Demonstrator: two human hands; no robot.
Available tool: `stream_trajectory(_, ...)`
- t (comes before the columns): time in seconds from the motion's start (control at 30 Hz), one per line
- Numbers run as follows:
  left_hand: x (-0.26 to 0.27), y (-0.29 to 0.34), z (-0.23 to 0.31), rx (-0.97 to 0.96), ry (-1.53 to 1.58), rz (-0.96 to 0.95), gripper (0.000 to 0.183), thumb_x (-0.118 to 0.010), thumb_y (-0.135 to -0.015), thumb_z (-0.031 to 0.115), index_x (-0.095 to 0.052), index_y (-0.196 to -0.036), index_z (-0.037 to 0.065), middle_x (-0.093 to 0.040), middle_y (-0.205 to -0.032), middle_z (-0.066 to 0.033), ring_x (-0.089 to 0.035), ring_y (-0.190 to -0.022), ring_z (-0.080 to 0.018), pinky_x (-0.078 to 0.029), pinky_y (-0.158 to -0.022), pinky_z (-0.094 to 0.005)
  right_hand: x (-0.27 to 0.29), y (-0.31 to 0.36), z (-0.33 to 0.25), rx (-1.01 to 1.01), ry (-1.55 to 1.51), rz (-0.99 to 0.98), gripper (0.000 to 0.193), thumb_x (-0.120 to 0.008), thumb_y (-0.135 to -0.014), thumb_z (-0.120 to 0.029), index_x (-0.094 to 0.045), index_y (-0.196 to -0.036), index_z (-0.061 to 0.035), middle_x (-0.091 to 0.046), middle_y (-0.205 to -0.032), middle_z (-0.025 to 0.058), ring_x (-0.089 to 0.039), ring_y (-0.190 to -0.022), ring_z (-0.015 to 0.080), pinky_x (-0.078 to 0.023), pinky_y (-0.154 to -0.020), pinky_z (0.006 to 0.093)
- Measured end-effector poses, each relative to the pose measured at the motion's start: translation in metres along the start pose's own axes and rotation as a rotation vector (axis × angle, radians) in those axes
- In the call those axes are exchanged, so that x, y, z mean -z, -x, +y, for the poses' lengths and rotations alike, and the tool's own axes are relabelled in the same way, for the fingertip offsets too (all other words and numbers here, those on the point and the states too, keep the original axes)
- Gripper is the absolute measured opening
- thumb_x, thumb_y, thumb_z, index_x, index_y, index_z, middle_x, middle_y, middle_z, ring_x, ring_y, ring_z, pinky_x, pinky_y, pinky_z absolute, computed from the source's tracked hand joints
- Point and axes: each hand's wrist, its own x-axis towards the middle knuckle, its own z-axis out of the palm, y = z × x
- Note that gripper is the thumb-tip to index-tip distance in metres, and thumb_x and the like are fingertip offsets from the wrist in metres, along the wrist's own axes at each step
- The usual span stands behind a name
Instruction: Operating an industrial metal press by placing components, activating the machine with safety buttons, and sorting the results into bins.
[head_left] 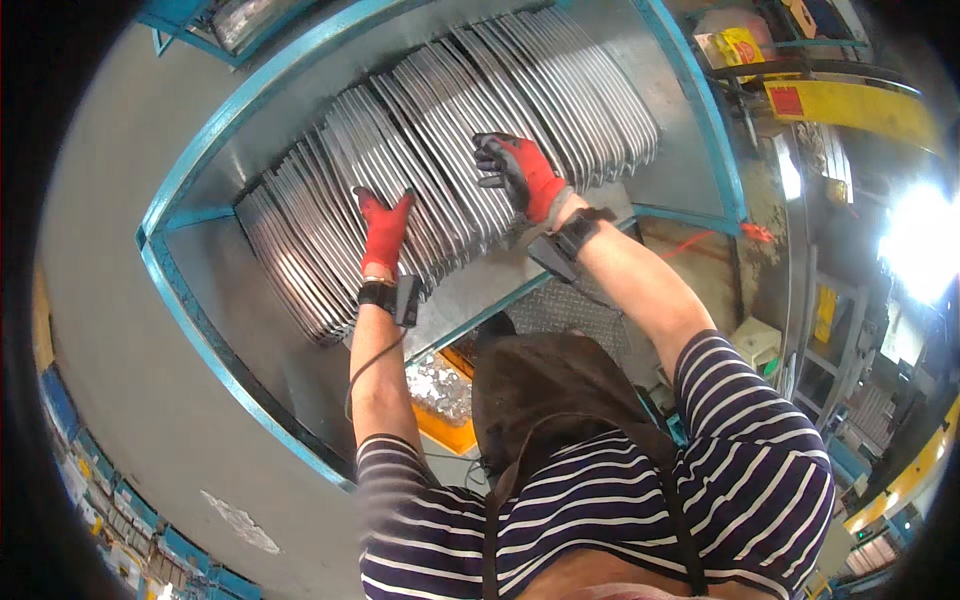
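A long row of thin, shiny metal sheets (440, 130) stands on edge, packed side by side in a blue-framed metal bin (190, 165). My left hand (385, 228), in a red glove with dark fingertips, rests on or just over the sheets left of the middle. Its thumb and fingers are spread, with nothing between them. Farther right, my right hand (522, 178) in a matching glove is over the sheets near their front ends. Its dark-coated fingers are loosely bent with gaps between them, and no sheet shows in them. Whether it touches the sheets I cannot tell.
Below the bin's near edge is a yellow crate (447, 432) of small metal pieces, beside a tread-plate floor (565, 312). A cable (372, 362) runs from my left wrist along the forearm. Yellow rails (850, 108) and racks stand at the right.
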Motion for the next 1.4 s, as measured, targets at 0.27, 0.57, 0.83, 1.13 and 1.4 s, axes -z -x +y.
stream_trajectory(0.27,-0.001,0.031,0.056,0.143,-0.341,0.003,0.116,-0.073,-0.07,0.054,-0.008,-0.149,-0.002,-0.015,-0.151,-0.0299,-0.018,-0.138,-0.0501,-0.016,-0.112,-0.0593,-0.017,0.029,-0.046,0.133,-0.176,-0.224,0.032,-0.05,-0.097,-0.027,-0.056,-0.116,-0.0019,-0.062,-0.098,0.0071,-0.061,-0.086,0.0193,-0.053,-0.074,0.0349)
stream_trajectory(0.57,0.004,0.235,0.237,-0.065,0.334,-0.396,0.069,-0.068,-0.086,0.033,-0.039,-0.141,0.001,-0.049,-0.135,-0.0175,-0.048,-0.122,-0.0237,-0.039,-0.102,-0.032,0.033,0.121,-0.132,0.408,-0.117,-0.085,0.042,-0.056,-0.095,-0.026,-0.052,-0.126,0.0018,-0.061,-0.111,0.0126,-0.058,-0.103,0.0243,-0.051,-0.086,0.0392)
stream_trajectory(0.83,-0.043,0.359,0.266,-0.329,0.308,-0.558,0.038,-0.056,-0.093,0.018,-0.053,-0.127,0.0,-0.067,-0.102,-0.0107,-0.062,-0.093,-0.0164,-0.049,-0.083,-0.0296,0.12,0.28,-0.162,0.651,-0.232,-0.187,0.035,-0.058,-0.094,-0.024,-0.058,-0.119,0.0001,-0.062,-0.107,0.0114,-0.062,-0.096,0.0217,-0.054,-0.078,0.0348)
stream_trajectory(1.13,-0.099,0.521,0.376,-0.407,0.495,-0.493,0.018,-0.058,-0.09,0.013,-0.064,-0.098,-0.001,-0.067,-0.083,-0.0057,-0.06,-0.071,-0.0131,-0.048,-0.067,-0.0277,0.266,0.446,-0.079,0.916,0.487,-0.158,0.038,-0.062,-0.089,-0.017,-0.058,-0.12,0.0042,-0.064,-0.116,0.0137,-0.062,-0.102,0.0202,-0.046,-0.091,0.031)
stream_trajectory(1.4,-0.196,0.572,0.389,-0.641,0.263,-0.889,0.029,-0.06,-0.094,0.024,-0.061,-0.113,0.002,-0.065,-0.097,-0.002,-0.054,-0.089,-0.0101,-0.046,-0.083,-0.0286,0.357,0.552,-0.064,0.866,0.405,-0.05,0.047,-0.063,-0.083,-0.009,-0.053,-0.127,0.0041,-0.063,-0.118,0.0138,-0.059,-0.107,0.0183,-0.043,-0.095,0.0315)
